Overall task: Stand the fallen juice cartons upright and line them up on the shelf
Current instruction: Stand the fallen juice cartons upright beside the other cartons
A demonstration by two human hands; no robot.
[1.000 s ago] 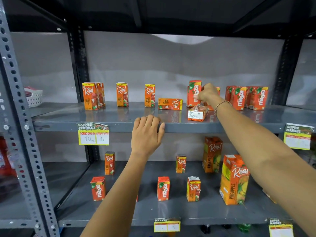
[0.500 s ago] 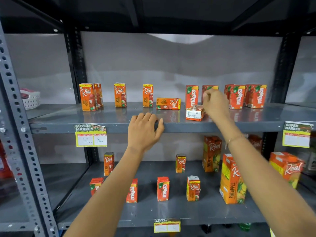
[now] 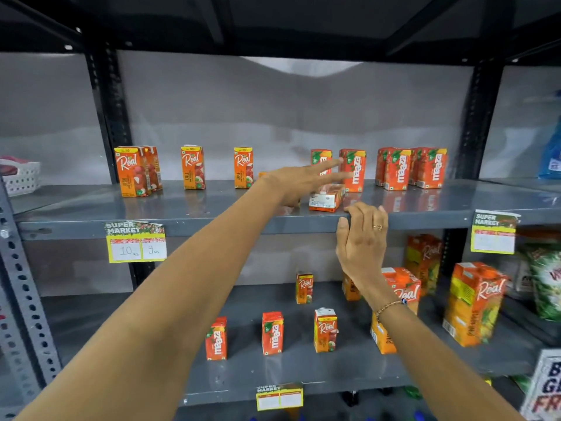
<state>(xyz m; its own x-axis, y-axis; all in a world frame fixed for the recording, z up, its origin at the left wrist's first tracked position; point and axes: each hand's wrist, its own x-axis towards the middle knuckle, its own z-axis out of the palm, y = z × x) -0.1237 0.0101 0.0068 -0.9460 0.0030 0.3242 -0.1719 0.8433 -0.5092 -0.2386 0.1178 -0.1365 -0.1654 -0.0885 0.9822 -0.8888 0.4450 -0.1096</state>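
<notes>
Reaching across the upper shelf [image 3: 188,209], the left hand [image 3: 296,185] hovers with its fingers spread wide and flat, holding nothing; the fingertips lie in front of two upright Maaza cartons [image 3: 353,170] at the back. Just under those fingers a small carton [image 3: 327,198] lies on its side near the front edge, its white label panel facing out. Whether the palm touches it cannot be told, since the hand blurs a little there. An orange sliver of another carton [image 3: 261,175] shows behind the wrist (mostly hidden by the arm, so its pose is unclear).

The right hand [image 3: 361,238], wearing a ring, grips the front lip of the same shelf, fingers curled over the edge just right of the fallen carton and clasping only the metal. A beaded bracelet [image 3: 390,306] sits on that wrist.

Further left on the upper shelf, the Real cartons [image 3: 192,168] stand upright and spaced apart, with a pair at the far left touching each other. To the right, a tight cluster of Maaza cartons [image 3: 413,168] stands upright. A yellow price tag [image 3: 136,243] hangs from the shelf front.

On the lower shelf [image 3: 303,378], small cartons stand scattered, and taller pineapple cartons [image 3: 473,302] stand to the right.
</notes>
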